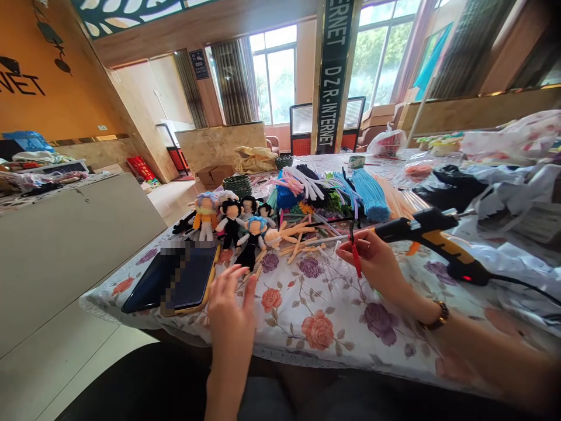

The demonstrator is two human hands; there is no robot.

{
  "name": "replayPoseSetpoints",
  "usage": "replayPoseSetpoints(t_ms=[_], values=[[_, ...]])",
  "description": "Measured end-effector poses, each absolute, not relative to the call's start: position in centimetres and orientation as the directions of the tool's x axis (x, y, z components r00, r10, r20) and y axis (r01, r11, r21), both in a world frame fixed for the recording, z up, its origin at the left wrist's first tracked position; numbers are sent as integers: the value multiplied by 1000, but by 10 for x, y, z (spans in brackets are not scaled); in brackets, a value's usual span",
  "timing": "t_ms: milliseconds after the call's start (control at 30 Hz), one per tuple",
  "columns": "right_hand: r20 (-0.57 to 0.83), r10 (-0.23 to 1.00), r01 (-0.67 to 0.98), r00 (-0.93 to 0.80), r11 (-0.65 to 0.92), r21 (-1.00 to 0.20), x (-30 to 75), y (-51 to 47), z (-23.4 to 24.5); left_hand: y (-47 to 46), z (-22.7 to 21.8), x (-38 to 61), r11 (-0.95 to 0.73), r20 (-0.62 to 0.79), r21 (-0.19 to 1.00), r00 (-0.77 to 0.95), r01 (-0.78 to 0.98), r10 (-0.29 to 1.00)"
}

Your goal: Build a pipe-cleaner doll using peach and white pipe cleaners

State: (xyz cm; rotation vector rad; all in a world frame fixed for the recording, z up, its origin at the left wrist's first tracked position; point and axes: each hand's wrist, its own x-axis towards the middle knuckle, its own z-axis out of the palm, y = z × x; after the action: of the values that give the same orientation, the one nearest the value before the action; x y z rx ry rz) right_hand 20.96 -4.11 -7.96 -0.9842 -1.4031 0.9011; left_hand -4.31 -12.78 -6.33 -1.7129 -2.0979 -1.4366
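My right hand (372, 260) is closed in a pinch on a thin red pipe cleaner (355, 263) that hangs down past my fingers. My left hand (232, 298) hovers over the near edge of the flowered tablecloth (315, 310) with fingers stretched out and apart, holding nothing, just right of a dark phone (175, 280). A black and orange glue gun (432, 234) lies on the cloth just behind my right hand, its cord running off to the right. Several small pipe-cleaner dolls (232, 222) stand behind the phone.
Bundles of coloured pipe cleaners (333, 190) are heaped in the table's middle, loose orange pieces (302, 237) before them. Plastic bags (504, 193) crowd the right side. A grey counter (65, 234) stands to the left across a floor gap.
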Motion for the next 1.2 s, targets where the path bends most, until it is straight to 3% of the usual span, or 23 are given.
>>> replayPoseSetpoints(t_ms=[100,167,233,300,433,667,1000,1100,1200], values=[[375,927,23,-9,375,-927,209,-42,-79,-129,-51,-9,-216,375,777,-159,591,913],[394,919,5,-15,394,-919,208,-44,-78,-124,-48,10,-158,156,910,37,383,987],[421,907,-3,-19,421,-907,207,-46,-76,-116,-50,25,-31,-5,982,186,188,982],[443,896,-2,-25,443,-897,207,-49,-75,-107,-55,39,106,-104,994,209,4,972],[458,886,0,-73,459,-889,207,-53,-75,-94,-65,64,214,-132,918,249,-335,959],[507,862,18,3,507,-862,206,-54,-73,-87,-53,83,220,-143,840,190,-496,971],[529,834,-26,160,539,-842,205,-50,-72,-59,-41,90,312,-336,663,101,-681,936],[502,852,-57,146,514,-856,205,-49,-72,-48,-41,88,266,-318,703,43,-660,947],[455,881,-95,132,468,-879,206,-48,-73,-35,-41,81,114,-165,816,-40,-566,986]])
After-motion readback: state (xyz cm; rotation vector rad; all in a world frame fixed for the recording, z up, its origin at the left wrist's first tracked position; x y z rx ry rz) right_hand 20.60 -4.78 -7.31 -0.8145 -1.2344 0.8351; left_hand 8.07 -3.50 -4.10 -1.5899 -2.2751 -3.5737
